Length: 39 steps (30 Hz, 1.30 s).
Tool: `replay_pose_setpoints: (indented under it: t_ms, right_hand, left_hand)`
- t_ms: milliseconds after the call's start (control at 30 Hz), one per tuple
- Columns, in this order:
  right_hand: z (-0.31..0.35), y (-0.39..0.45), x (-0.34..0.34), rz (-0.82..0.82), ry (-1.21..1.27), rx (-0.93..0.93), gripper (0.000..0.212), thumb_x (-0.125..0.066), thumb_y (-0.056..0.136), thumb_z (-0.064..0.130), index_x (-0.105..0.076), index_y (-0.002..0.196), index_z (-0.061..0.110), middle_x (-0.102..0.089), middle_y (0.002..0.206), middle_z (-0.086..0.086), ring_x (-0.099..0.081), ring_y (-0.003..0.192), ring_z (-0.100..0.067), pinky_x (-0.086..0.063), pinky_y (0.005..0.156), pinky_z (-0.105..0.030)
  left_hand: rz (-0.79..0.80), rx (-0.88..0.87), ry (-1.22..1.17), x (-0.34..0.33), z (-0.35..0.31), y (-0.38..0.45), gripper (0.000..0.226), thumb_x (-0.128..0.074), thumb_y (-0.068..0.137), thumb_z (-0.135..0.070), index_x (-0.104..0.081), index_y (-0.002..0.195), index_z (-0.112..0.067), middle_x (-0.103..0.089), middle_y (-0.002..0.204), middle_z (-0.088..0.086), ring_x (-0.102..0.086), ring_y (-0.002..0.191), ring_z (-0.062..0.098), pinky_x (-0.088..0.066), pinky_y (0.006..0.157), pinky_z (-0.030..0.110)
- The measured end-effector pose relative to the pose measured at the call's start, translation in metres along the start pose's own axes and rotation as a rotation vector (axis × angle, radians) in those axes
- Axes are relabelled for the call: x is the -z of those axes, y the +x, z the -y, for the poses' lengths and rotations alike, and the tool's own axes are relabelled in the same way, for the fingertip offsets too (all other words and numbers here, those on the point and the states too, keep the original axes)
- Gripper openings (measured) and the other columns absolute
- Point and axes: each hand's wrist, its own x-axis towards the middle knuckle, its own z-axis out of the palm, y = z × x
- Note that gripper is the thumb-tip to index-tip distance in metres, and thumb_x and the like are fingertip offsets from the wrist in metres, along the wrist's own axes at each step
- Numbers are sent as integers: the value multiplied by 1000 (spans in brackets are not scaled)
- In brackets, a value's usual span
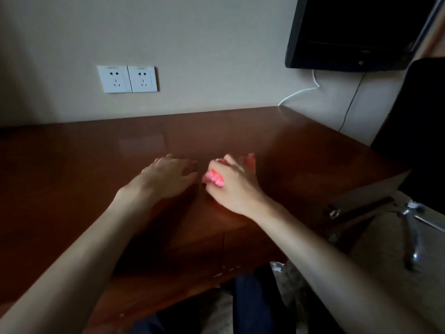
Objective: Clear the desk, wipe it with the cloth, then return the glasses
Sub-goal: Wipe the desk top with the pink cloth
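Both hands reach over the desk [84, 165]. Right hand [231, 186] curls round a bunched pink cloth [213, 178], gripping it just above the wood. Left hand [168, 174], at its 9 o'clock, hangs palm-down with fingers loosely spread, holding nothing. Two wall sockets [127, 79] sit at 11 o'clock, a dark monitor [356, 32] at 1, a chair [419, 131] at 3. Socket lettering is too small to read.

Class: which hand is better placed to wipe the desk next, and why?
The right hand: it already grips the pink cloth just above the desk. The left hand is open and holds nothing.
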Motion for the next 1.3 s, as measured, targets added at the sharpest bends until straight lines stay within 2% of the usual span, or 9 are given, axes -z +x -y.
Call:
replay_pose_setpoints:
  t_ms: [133, 233, 400, 567, 733, 833, 1000, 1167, 1300]
  right_hand:
    - [37, -54, 13, -26, 133, 201, 16, -57, 78, 47, -53, 84, 33, -45, 89, 12, -55, 99, -20, -22, 113, -66]
    - [11, -61, 26, -28, 169, 207, 19, -55, 76, 47, -60, 82, 29, -52, 88, 10, -56, 99, -20, -35, 111, -48]
    - [-103, -48, 62, -106, -10, -269, 21, -70, 80, 38, -66, 93, 21, -58, 94, -4, -60, 98, -31, -50, 80, -37]
    - [-159, -43, 86, -119, -123, -613, 33, -61, 85, 45, -68, 104, 20, -60, 112, -21, -57, 109, -44, -44, 98, -42]
    - [-91, -52, 58, -108, -33, -319, 19, -65, 84, 43, -64, 91, 25, -58, 92, -2, -55, 92, -26, -38, 103, -49]
    - [-90, -62, 61, -49, 53, -158, 14, -71, 86, 39, -65, 88, 26, -57, 90, 2, -54, 86, -18, -44, 93, -38]
    - [-131, -48, 75, -171, -95, -497, 25, -64, 84, 42, -66, 98, 22, -59, 105, -15, -59, 106, -40, -46, 95, -42]
    - [-87, -53, 53, -78, 26, -196, 18, -67, 83, 44, -62, 86, 27, -56, 90, 3, -58, 88, -22, -44, 92, -40]
    - [-103, -40, 61, -186, -58, -394, 25, -60, 82, 44, -65, 96, 25, -58, 101, -6, -58, 104, -36, -46, 90, -38]
  left_hand:
    - [-53, 20, 1, -17, -9, -77, 45, -36, 96, -51, -52, 137, -44, -51, 142, 2, -53, 127, 32, -46, 104, 50]
    - [-133, 83, 74, -30, 0, -126, 52, -36, 99, -62, -40, 148, -46, -39, 154, 0, -40, 139, 28, -36, 113, 49]
    - [-185, 68, 80, -39, 16, -154, 55, -20, 98, -68, -24, 152, -56, -24, 164, -2, -18, 151, 25, -18, 122, 44]
    - [-255, 41, 97, -48, 19, -154, 55, -18, 98, -68, -26, 151, -57, -27, 163, -1, -20, 150, 25, -19, 121, 44]
    - [-305, 45, 131, -52, 19, -152, 57, -15, 97, -71, -31, 150, -56, -34, 160, 0, -27, 148, 27, -24, 118, 46]
    - [-280, 44, 115, -50, 21, -152, 56, -16, 98, -70, -28, 151, -56, -31, 161, 0, -27, 147, 29, -24, 119, 47]
    - [-262, 50, 121, -48, 19, -151, 55, -20, 99, -67, -26, 152, -55, -28, 162, 1, -25, 148, 29, -22, 119, 46]
    - [-297, 48, 129, -50, 17, -153, 54, -21, 99, -65, -28, 152, -55, -31, 162, 2, -27, 147, 29, -24, 119, 47]
    - [-290, 48, 128, -50, 18, -153, 55, -16, 99, -67, -27, 152, -55, -30, 162, 1, -26, 148, 29, -23, 119, 46]
